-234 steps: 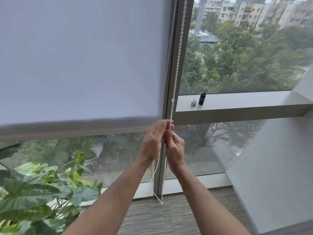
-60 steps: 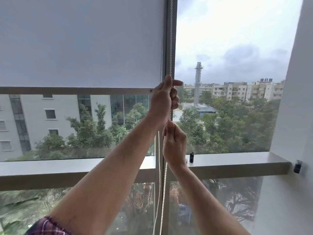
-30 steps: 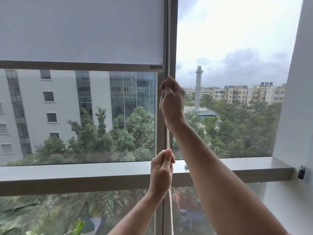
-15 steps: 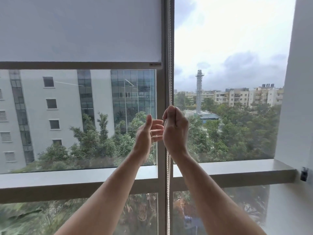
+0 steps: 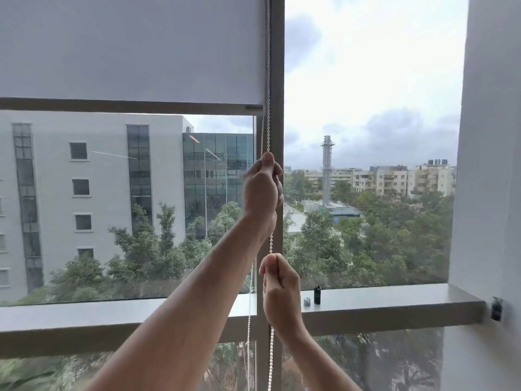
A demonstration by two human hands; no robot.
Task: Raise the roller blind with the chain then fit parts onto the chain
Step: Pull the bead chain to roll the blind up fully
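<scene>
The grey roller blind (image 5: 132, 49) covers the top of the left pane, with its bottom bar (image 5: 129, 105) in the upper third of the view. A white bead chain (image 5: 271, 244) hangs in front of the dark mullion (image 5: 277, 80). My left hand (image 5: 262, 190) is closed on the chain high up. Lower down, my right hand (image 5: 279, 289) also grips it, just above the ledge. Two small parts stand on the ledge to the right: a black cylinder (image 5: 317, 294) and a small grey piece (image 5: 307, 301).
A grey window ledge (image 5: 380, 301) runs across at wrist height. A white wall (image 5: 490, 193) closes the right side, with a small dark fitting (image 5: 496, 308) mounted on it near the ledge's end. Buildings and trees lie beyond the glass.
The blind's bottom bar has risen well above the ledge. Since half a second ago my left hand has closed on the chain higher up and my right hand has pulled down.
</scene>
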